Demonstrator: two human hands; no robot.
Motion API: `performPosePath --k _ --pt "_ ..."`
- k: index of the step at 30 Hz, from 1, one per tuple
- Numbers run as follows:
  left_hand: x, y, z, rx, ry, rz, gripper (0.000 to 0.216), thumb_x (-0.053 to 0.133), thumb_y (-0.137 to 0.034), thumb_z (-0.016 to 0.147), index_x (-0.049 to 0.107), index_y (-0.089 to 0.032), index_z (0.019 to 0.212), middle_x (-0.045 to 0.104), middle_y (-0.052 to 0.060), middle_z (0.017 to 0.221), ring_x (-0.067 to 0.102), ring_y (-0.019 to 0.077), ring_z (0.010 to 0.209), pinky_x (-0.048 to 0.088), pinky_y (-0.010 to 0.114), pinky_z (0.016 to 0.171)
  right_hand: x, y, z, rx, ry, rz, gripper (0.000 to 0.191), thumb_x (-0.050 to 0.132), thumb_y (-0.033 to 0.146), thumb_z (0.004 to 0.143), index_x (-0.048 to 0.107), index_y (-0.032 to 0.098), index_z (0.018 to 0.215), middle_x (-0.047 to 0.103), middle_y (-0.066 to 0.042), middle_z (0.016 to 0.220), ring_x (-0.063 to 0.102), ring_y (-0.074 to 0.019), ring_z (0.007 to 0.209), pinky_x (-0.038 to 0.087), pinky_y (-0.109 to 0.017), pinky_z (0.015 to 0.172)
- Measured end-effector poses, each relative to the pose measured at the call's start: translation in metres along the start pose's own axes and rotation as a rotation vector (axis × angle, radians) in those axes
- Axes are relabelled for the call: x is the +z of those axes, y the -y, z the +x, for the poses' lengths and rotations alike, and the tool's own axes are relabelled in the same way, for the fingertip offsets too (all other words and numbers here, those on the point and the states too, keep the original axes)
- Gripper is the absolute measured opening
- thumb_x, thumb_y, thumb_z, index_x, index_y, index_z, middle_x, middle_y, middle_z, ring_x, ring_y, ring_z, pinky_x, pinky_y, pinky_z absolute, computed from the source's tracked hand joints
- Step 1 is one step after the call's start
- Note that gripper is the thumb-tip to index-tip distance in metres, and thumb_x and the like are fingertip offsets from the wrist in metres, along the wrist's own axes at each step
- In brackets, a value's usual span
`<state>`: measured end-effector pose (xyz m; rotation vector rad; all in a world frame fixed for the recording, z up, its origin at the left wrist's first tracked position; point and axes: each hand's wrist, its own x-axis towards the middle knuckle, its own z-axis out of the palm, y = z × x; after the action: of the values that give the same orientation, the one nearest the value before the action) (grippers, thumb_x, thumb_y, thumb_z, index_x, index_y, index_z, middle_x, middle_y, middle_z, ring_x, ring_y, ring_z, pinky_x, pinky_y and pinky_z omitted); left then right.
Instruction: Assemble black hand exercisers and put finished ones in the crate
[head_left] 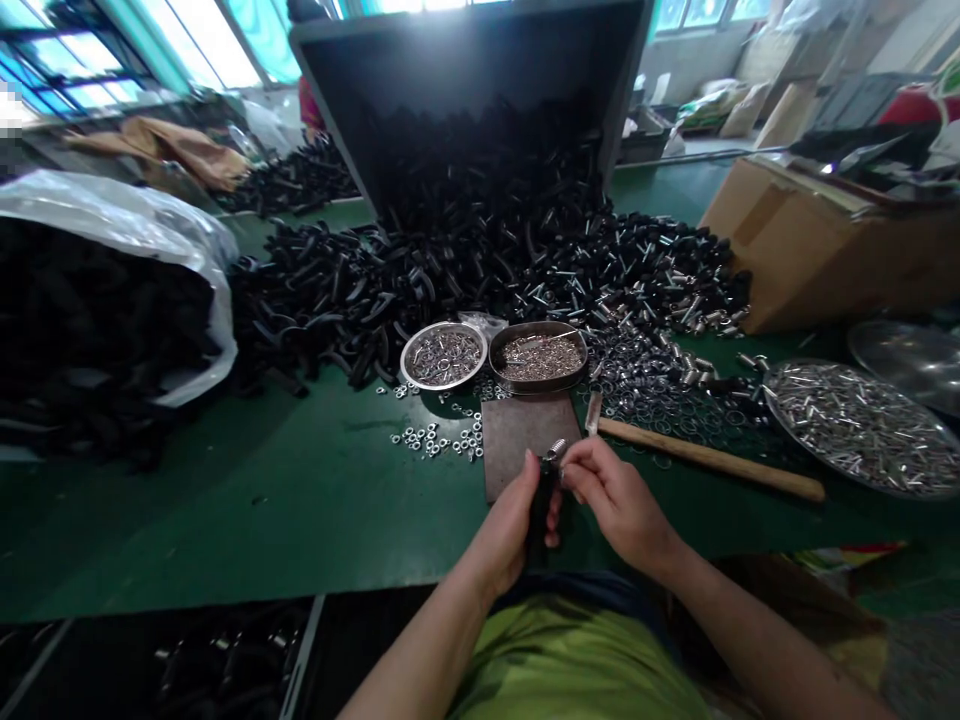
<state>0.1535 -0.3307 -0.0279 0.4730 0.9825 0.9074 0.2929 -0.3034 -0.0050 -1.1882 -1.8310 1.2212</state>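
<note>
Left hand [517,520] clamped round black handle [541,508]; right hand [615,495] pinches threaded stud [556,449] at its tip. Handle pile [420,290] beyond fingers looks mostly unfitted.

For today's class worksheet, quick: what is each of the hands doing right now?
Left hand: closed around a black plastic part.
Right hand: pinching a small metal threaded piece at that part's top.

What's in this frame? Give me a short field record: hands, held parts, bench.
left hand: gripping a black part, held upright
right hand: pinching a small silver piece at the black part's top
below hands: dark plate on the green table
nearby: hammer, loose nuts, shiny bowl, darker bowl, both holding silver hardware
behind: black heap below a tilted bin
</note>
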Motion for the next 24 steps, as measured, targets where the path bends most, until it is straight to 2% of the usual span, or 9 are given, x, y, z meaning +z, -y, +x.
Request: performPosePath --k 3,9,15,17,19,22,24 --pt "0.004 0.003 0.001 -0.005 -0.008 -0.006 0.058 0.041 -0.072 0.075 0.051 -0.016 0.074 0.043 -0.001 0.064 0.037 0.0084 0.054 0.029 0.018 0.044 0.008 0.004 0.004 0.004 -0.002 -0.163 0.011 0.042 0.029 0.090 0.048 0.021 0.086 0.061 0.002 0.059 0.061 -0.0136 0.056 0.043 -0.023 0.056" --pt "0.001 0.007 -0.003 0.080 -0.037 0.188 0.047 0.045 -0.065 0.079 0.047 -0.018 0.079 0.041 -0.003 0.065 0.038 0.0090 0.056 0.032 0.018 0.045 0.009 0.000 0.005 -0.059 -0.051 -0.371 0.016 0.041 0.023 0.090 0.056 0.021 0.092 0.068 -0.003 0.074 0.065 -0.0151 0.066 0.044 -0.023 0.061" --pt "0.002 0.006 -0.003 0.161 -0.098 0.446 0.049 0.042 -0.067 0.079 0.046 -0.018 0.079 0.041 -0.004 0.061 0.040 0.0096 0.051 0.034 0.021 0.045 0.019 -0.011 -0.001 -0.237 -0.221 -0.392 0.020 0.039 0.019 0.089 0.059 0.020 0.087 0.069 -0.005 0.074 0.065 -0.0154 0.064 0.045 -0.024 0.061" --pt "0.002 0.005 -0.002 0.169 -0.124 0.482 0.050 0.043 -0.067 0.078 0.049 -0.018 0.086 0.040 -0.005 0.059 0.038 0.0091 0.050 0.031 0.020 0.044 0.023 -0.014 -0.002 -0.230 -0.250 -0.330 0.020 0.040 0.017 0.088 0.060 0.021 0.087 0.069 -0.005 0.076 0.064 -0.0152 0.066 0.046 -0.025 0.063" --pt "0.003 0.003 -0.001 0.134 -0.115 0.460 0.051 0.047 -0.067 0.076 0.049 -0.018 0.089 0.037 -0.006 0.058 0.034 0.0078 0.048 0.024 0.018 0.041 0.023 -0.016 -0.001 -0.170 -0.198 -0.204 0.018 0.043 0.017 0.087 0.060 0.022 0.087 0.068 -0.002 0.075 0.064 -0.0141 0.068 0.046 -0.024 0.063" --pt "0.003 -0.001 0.002 0.019 -0.056 0.329 0.051 0.052 -0.066 0.074 0.049 -0.017 0.085 0.033 -0.007 0.057 0.026 0.0051 0.046 0.015 0.016 0.040 0.007 -0.020 0.012 -0.082 -0.066 -0.051 0.018 0.043 0.025 0.090 0.060 0.021 0.086 0.065 0.002 0.067 0.061 -0.0119 0.062 0.045 -0.021 0.057" --pt "0.000 -0.005 0.004 -0.058 -0.059 0.234 0.052 0.050 -0.067 0.074 0.051 -0.016 0.083 0.034 -0.007 0.057 0.023 0.0040 0.045 0.011 0.015 0.040 -0.021 -0.027 0.033 -0.048 -0.121 -0.150 0.026 0.038 0.032 0.092 0.061 0.020 0.091 0.064 0.002 0.067 0.059 -0.0113 0.059 0.043 -0.021 0.055"
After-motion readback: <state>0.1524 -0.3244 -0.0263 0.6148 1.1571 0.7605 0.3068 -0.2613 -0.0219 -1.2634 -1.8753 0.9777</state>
